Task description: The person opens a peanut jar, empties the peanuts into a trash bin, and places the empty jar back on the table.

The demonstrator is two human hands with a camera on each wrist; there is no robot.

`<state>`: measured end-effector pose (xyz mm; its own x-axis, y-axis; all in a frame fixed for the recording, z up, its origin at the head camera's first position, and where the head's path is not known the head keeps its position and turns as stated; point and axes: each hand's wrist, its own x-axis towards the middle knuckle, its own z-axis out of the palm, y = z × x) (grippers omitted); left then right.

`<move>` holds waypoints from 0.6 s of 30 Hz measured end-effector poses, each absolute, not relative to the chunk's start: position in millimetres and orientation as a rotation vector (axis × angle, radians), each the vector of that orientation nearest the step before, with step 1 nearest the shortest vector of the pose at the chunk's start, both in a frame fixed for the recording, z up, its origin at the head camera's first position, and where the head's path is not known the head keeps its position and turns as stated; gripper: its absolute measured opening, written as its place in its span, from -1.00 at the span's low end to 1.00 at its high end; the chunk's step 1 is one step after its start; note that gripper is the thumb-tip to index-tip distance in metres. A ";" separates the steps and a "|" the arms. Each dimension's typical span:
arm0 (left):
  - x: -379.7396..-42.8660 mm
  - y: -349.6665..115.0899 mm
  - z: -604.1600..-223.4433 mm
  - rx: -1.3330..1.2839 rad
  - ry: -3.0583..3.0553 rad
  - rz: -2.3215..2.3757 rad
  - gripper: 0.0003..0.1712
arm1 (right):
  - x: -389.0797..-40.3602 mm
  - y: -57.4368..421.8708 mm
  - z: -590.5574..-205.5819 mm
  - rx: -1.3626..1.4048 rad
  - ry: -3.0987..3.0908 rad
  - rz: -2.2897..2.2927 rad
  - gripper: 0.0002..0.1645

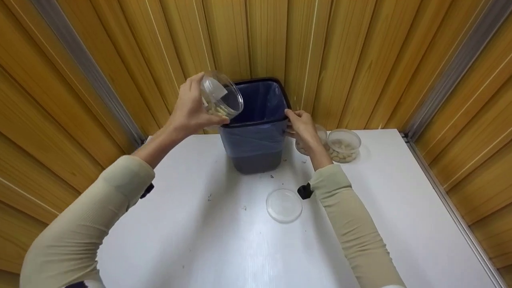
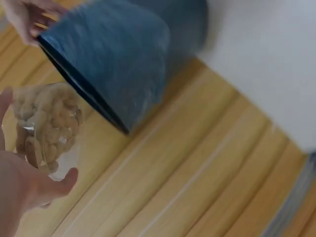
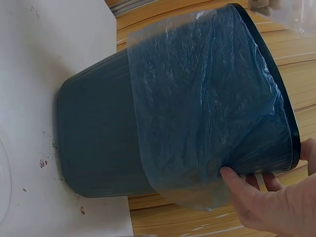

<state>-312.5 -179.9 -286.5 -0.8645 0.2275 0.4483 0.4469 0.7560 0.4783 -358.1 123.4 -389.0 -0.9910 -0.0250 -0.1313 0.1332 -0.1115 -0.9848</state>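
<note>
My left hand grips a clear plastic jar, raised and tilted with its mouth toward the trash bin. Pale, knobbly nuts that look like peanuts lie inside the jar, and a white label shows through its wall. The dark trash bin stands upright on the table, lined with a thin blue bag folded over its rim. My right hand holds the bin's right side near the rim, its fingers against the bag.
Right of the bin stand two clear tubs, the nearer-seen tub containing similar nuts, the other partly behind my right hand. A clear round lid lies flat on the white table. Small dark crumbs are scattered around. Wood-patterned walls enclose the back and sides.
</note>
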 end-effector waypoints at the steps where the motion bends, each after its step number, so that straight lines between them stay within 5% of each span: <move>1: -318.4 -179.1 -280.9 -0.568 -2.622 -0.676 0.42 | -357.7 123.0 -389.5 0.124 2.022 -2.267 -0.47; 6: -344.1 -174.5 -262.9 -0.687 -2.640 -0.239 0.42 | -358.5 120.9 -390.0 0.134 2.036 -2.271 -0.48; 18: -370.2 -165.4 -262.6 -0.618 -2.740 -0.189 0.47 | -362.1 120.5 -388.9 0.156 2.001 -2.300 -0.47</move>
